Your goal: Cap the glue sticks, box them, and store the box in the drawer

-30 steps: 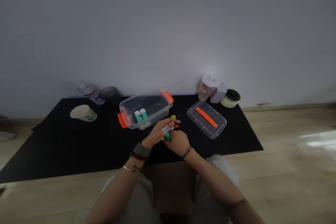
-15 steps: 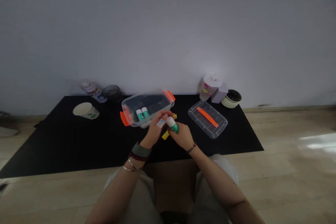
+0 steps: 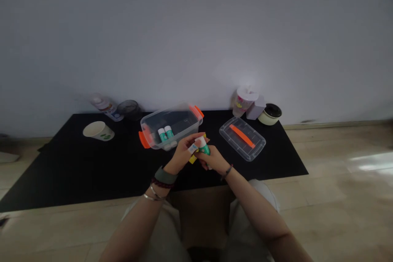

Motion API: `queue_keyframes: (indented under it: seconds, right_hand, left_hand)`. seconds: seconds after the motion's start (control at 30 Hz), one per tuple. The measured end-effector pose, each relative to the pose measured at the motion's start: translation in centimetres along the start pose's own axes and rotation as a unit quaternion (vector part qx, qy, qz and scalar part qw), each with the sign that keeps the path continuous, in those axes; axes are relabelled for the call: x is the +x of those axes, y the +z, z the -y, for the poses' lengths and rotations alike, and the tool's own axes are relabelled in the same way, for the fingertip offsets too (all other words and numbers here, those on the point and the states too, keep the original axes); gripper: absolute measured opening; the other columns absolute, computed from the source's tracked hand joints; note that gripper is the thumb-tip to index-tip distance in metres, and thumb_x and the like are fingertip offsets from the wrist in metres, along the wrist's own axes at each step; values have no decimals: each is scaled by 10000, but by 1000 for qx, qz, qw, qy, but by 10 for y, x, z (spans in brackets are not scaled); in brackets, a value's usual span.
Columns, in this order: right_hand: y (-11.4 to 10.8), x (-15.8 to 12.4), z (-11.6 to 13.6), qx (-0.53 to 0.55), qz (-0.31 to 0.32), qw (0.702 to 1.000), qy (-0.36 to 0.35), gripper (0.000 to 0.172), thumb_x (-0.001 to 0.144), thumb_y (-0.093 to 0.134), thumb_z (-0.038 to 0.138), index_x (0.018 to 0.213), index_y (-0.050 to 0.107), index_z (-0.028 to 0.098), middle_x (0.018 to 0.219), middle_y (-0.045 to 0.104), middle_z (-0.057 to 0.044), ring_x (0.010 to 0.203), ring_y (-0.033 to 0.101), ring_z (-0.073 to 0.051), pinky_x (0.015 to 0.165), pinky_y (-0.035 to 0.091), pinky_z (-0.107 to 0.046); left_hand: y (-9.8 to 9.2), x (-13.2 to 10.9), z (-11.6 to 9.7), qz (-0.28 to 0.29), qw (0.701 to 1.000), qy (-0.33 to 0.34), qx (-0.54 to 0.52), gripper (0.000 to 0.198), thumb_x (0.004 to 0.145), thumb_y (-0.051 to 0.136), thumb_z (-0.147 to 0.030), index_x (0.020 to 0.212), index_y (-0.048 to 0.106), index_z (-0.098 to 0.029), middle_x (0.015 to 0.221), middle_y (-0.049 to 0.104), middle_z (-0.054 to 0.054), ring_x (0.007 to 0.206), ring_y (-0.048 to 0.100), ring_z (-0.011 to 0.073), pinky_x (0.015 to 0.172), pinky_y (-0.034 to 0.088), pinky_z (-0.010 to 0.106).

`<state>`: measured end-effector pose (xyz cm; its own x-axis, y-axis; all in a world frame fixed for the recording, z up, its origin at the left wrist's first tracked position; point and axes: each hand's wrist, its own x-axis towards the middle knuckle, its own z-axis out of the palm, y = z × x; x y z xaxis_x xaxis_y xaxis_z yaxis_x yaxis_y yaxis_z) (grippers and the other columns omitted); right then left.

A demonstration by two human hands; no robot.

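A green and white glue stick (image 3: 204, 150) is held between both hands in front of the clear box. My right hand (image 3: 216, 159) wraps round its green body. My left hand (image 3: 183, 152), a white strip on its thumb, has its thumb and fingers closed on the white cap. Under the hands, a yellow object (image 3: 193, 159) lies on the black table (image 3: 123, 176), mostly covered. Beyond my left hand stands the open plastic box (image 3: 184, 134) with orange latches; two similar glue sticks (image 3: 166, 133) lie inside it.
The box's clear lid (image 3: 241, 151) with an orange handle lies at the right. A lidded tumbler (image 3: 241, 104), a pale box (image 3: 256, 108) and a cream pot (image 3: 268, 119) stand behind it. At left are a paper cup (image 3: 98, 131), a spray bottle (image 3: 107, 108) and a dark bowl (image 3: 129, 110).
My left hand has moved right and closed on the glue stick's white cap. In my right hand the stick now stands more upright, with more of its green body showing.
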<state>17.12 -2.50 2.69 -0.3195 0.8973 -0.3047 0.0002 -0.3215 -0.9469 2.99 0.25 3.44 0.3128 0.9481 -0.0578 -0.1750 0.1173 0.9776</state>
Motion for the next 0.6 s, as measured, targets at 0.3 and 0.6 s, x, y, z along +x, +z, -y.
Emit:
queue_keyframes:
  seconds: [0.3, 0.6]
  right_hand:
    - [1, 2, 2, 172, 170, 969, 44, 427, 691, 736, 499, 660, 413, 222, 439, 381, 116, 338, 363, -61, 382, 321, -205]
    - [-2, 8, 1, -422, -198, 885, -21, 194, 826, 654, 354, 907, 656, 178, 820, 716, -89, 766, 672, -213, 620, 367, -257]
  left_hand:
    - [-1, 0, 4, 37, 996, 14, -74, 535, 803, 724, -531, 1180, 677, -155, 1087, 746, 147, 983, 712, 274, 866, 560, 393]
    - [3, 6, 15, -46, 999, 24, 15, 574, 740, 784, -496, 1171, 655, -139, 1168, 728, 148, 1141, 663, 292, 1026, 506, 434]
